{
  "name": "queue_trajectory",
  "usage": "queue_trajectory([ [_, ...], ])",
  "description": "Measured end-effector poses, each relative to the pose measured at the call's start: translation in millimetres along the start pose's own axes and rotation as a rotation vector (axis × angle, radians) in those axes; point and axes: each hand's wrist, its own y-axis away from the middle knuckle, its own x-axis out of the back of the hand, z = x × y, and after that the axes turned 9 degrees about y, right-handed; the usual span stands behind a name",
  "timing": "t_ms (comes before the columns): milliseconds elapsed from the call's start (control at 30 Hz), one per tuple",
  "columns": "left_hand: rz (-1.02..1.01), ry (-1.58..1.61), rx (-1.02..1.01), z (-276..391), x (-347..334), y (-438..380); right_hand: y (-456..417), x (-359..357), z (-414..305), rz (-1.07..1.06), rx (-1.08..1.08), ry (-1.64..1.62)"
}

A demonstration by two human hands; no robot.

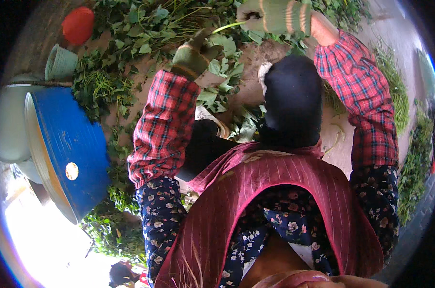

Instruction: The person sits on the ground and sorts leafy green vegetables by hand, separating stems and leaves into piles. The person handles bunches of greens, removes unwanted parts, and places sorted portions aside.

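A pale green leaf stem (229, 26) spans the gap between my hands. My right hand (275, 16), in a green knitted work glove with orange bands, pinches its right end. The other end meets the fingers of my left hand (194, 55), gloved alike with darkened fingertips. Broad lobed green leaves (222, 70) hang just right of my left hand; whether they belong to this stem I cannot tell. Beyond both hands lies a large heap of leafy vines and stems (159, 23) on the ground.
To the left, a big blue basin (75, 144) stands on its side near a pale green bucket (61, 62) and a red round object (78, 25). A pile of stems (98, 81) lies beside the basin. Cut stems (392, 84) lie at right. My dark-clad knee (293, 97) is raised between my arms.
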Motion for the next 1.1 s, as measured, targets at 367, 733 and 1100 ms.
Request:
queue_trajectory([
  [367, 0.4, 0.942, 0.364, 17.3, 64.5, 22.4, -78.1, -62.1, -29.5, 0.558, 0.328, -0.006],
  [733, 0.459, 1.047, 0.229, 24.6, 56.1, 14.1, -90.1, -90.0, -37.0, 0.474, 0.253, 0.001],
  [1100, 0.512, 0.604, -0.11, 23.4, 53.2, 13.4, -106.1, -89.1, 10.9, 0.306, 0.134, -0.329],
])
